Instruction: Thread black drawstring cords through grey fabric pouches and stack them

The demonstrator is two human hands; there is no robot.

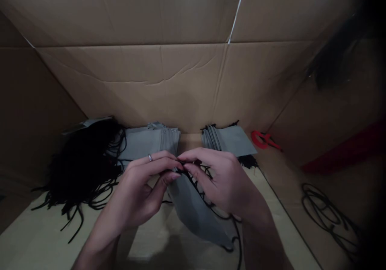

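My left hand [138, 189] and my right hand [214, 181] meet at the middle of the view, their fingertips pinching a thin black cord [205, 197]. The cord runs along the top of a grey fabric pouch [196, 217] that hangs below my fingers, and its end is hidden by them. A silver ring [150, 158] sits on a finger of my left hand. Behind my hands lie two stacks of grey pouches [144, 143] [232, 141], and a tangled heap of black cords [81, 165] lies to the left, near my left hand.
Cardboard walls [150, 85] surround the work surface at the back and sides. Red-handled scissors [262, 139] lie at the right behind a loose coil of black cord [325, 217]. A dark red object [340, 151] lies at the far right.
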